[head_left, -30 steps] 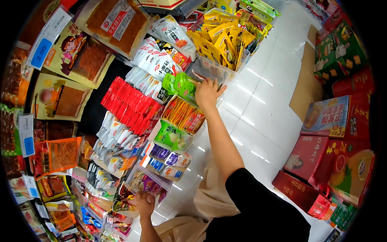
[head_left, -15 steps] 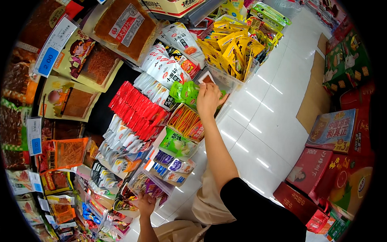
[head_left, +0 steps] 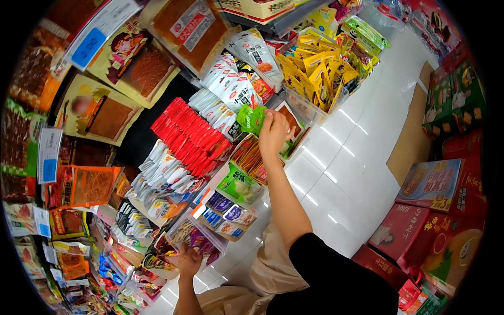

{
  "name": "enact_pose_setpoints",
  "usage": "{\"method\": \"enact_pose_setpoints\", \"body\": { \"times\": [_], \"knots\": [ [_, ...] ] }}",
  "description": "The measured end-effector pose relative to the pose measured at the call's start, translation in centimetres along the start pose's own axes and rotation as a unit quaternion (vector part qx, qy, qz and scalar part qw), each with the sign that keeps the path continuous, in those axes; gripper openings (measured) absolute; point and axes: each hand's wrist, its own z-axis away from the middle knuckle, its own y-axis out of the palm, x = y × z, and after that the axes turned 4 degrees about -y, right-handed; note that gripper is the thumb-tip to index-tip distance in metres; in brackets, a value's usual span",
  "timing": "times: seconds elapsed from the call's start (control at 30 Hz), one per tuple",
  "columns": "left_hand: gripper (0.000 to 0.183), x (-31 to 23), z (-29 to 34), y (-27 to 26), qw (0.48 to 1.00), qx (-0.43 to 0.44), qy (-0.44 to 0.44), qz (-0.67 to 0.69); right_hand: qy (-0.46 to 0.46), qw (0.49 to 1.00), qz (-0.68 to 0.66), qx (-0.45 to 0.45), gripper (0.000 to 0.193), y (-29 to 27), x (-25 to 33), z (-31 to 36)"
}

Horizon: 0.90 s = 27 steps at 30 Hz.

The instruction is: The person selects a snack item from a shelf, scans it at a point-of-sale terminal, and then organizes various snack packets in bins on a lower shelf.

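My right hand (head_left: 275,135) reaches over a snack bin, its fingers closed on a green packet (head_left: 251,119) at the bin's left side. Right beside the fingertips, a brown and white packet (head_left: 290,116) lies in the same bin. Below it sits a box of orange-red packets (head_left: 248,156). My left hand (head_left: 189,260) is lower down at the near edge of a clear bin (head_left: 219,240) of purple packets (head_left: 197,242). Its fingers are loosely bent and apart, with nothing visible in them; whether they touch the bin is unclear.
Red packets (head_left: 189,135) and white packets (head_left: 231,86) fill the shelf to the left. Yellow packets (head_left: 320,68) stand in a far bin. Stacked red boxes (head_left: 401,228) and flat cardboard (head_left: 409,131) line the right side of the tiled floor (head_left: 336,157).
The view has shifted, so the shelf appears farther right. My right hand has pulled slightly back toward me, and more of the brown and white packet shows. My left hand has barely moved.
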Motion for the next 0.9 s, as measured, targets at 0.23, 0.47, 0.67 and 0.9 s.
{"method": "enact_pose_setpoints", "body": {
  "times": [0.23, 0.47, 0.67, 0.9],
  "knots": [
    [0.026, 0.6, -0.7, -0.9, 0.998, 0.039, 0.044, 0.028, -0.113, 0.993, -0.024, 0.013, 0.02, 0.4, 3.1, 3.2],
    [0.03, 3.0, -2.4, -1.0, 0.988, 0.12, 0.086, 0.048, -0.186, 0.979, -0.076, 0.041, 0.016, 0.5, 7.0, 5.2],
    [0.05, 2.8, -4.3, -4.1, 0.942, 0.31, 0.12, 0.045, -0.269, 0.945, -0.065, 0.177, 0.014, -2.6, 6.4, 6.0],
    [0.047, 4.2, -5.3, -3.7, 0.904, 0.391, 0.15, 0.085, -0.388, 0.856, 0.091, 0.328, 0.016, -12.0, 7.3, 1.4]
  ]
}}
